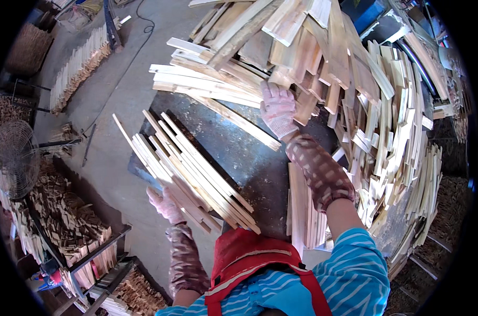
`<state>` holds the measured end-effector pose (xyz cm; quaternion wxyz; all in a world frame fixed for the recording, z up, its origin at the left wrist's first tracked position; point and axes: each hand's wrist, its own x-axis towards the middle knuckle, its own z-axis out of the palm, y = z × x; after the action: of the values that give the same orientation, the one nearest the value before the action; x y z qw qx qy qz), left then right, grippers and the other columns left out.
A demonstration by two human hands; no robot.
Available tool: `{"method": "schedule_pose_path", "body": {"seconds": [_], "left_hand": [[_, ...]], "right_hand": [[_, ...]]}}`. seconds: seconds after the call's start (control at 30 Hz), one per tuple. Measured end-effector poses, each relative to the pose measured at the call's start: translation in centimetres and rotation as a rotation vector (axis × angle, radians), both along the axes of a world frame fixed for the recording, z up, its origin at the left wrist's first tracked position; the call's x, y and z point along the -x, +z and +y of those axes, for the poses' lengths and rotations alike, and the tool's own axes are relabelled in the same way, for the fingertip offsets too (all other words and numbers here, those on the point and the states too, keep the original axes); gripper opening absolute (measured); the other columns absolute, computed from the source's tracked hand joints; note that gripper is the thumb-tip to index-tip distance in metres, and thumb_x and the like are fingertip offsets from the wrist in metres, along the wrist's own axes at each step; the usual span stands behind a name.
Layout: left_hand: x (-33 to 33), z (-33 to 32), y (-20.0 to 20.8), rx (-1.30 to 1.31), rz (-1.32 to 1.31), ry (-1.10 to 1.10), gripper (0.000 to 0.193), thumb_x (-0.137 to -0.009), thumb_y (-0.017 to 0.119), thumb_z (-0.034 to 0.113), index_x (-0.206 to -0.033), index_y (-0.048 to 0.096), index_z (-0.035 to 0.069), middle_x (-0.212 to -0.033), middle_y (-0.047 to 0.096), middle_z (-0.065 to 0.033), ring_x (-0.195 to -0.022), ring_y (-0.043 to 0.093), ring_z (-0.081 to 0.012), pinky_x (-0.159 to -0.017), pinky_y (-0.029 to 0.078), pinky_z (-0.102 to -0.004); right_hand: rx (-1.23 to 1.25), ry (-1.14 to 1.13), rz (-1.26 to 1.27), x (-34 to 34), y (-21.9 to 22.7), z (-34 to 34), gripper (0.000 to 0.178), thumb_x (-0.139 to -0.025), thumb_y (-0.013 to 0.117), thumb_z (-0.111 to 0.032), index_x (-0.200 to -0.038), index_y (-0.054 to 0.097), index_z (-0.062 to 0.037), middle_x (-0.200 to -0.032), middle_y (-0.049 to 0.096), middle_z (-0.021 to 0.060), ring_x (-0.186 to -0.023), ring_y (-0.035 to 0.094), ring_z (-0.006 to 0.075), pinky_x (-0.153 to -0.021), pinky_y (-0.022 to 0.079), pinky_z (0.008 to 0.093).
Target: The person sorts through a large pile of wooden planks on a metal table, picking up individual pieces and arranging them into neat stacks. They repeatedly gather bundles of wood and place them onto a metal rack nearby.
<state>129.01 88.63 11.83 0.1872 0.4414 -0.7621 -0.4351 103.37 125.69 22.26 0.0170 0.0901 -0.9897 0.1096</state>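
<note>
A row of pale wooden strips [189, 166] lies slantwise across a dark metal tabletop [239, 152]. At the near left end of these strips is my left hand [166, 205], in a pale pinkish glove, its fingers apart beside the outermost strip. My right hand [279, 109], gloved the same way, reaches farther out to a large heap of loose boards [302, 52]. Its fingers stretch forward over the board ends, touching them; the fingertips' undersides are hidden. Left of that hand, more bright strips [202, 81] jut from the heap, and a single strip [233, 120] angles toward me.
Stacked strips [391, 131] crowd the table's right side. Upright boards [305, 210] stand close by my right forearm. To the left are a wire-caged fan [15, 152], a metal rack [99, 250] of wood and a floor stack [81, 68]. A cable [136, 52] crosses the concrete floor.
</note>
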Motion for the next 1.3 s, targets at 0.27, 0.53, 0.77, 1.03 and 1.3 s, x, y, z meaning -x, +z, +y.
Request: {"method": "schedule_pose_path", "body": {"seconds": [0.27,0.53,0.77,1.03,1.3], "left_hand": [[8.7,11.3,2.9,-0.167,0.224,-0.520,0.059,-0.092,0.068,0.009,-0.147,0.047,0.001,-0.142,0.056,-0.0160,-0.132,0.052,-0.0273,-0.112,0.041,-0.0374],[21.9,22.3,1.2,-0.897,0.055,-0.738,0.043,-0.098,0.067,0.025,-0.135,0.058,0.005,-0.105,0.065,-0.0001,-0.091,0.060,-0.0123,-0.081,0.052,-0.0296],[28.6,26.6,-1.0,-1.555,-0.047,-0.473,0.022,-0.096,0.069,0.036,-0.095,0.061,0.016,-0.072,0.056,-0.0020,-0.058,0.053,-0.0158,-0.055,0.048,-0.0318],[32.3,30.3,-1.7,-1.331,-0.217,-0.120,0.029,-0.093,0.072,0.036,-0.097,0.061,0.009,-0.072,0.058,-0.0072,-0.056,0.055,-0.0228,-0.057,0.052,-0.0408],[29.7,28.2,-0.6,-1.440,0.089,-0.099,0.027,-0.099,0.062,0.034,-0.088,0.053,0.011,-0.070,0.051,-0.0033,-0.056,0.048,-0.0181,-0.054,0.048,-0.0346]], "right_hand": [[0.034,-0.134,0.375,-4.8,-8.6,2.8,0.065,-0.085,0.065,-0.035,-0.142,0.051,-0.0077,-0.142,0.053,0.0147,-0.133,0.048,0.0341,-0.108,0.045,0.0500],[-0.311,-0.345,-0.237,0.6,-6.0,2.4,0.063,-0.087,0.065,-0.043,-0.139,0.049,-0.0103,-0.144,0.048,0.0285,-0.090,0.072,0.0354,-0.079,0.059,0.0445],[-0.167,-0.264,-0.175,0.2,-5.2,3.4,0.073,-0.085,0.063,-0.037,-0.150,0.039,-0.0139,-0.151,0.044,0.0303,-0.090,0.071,0.0399,-0.076,0.059,0.0496],[0.602,-0.366,-0.207,0.8,-3.7,5.7,0.016,-0.086,0.066,-0.018,-0.090,0.080,-0.0119,-0.086,0.075,0.0124,-0.090,0.073,0.0277,-0.080,0.057,0.0350],[0.142,-0.164,0.031,0.6,-5.0,7.5,0.010,-0.078,0.066,-0.011,-0.076,0.076,-0.0126,-0.092,0.071,0.0123,-0.091,0.068,0.0334,-0.078,0.055,0.0366]]}}
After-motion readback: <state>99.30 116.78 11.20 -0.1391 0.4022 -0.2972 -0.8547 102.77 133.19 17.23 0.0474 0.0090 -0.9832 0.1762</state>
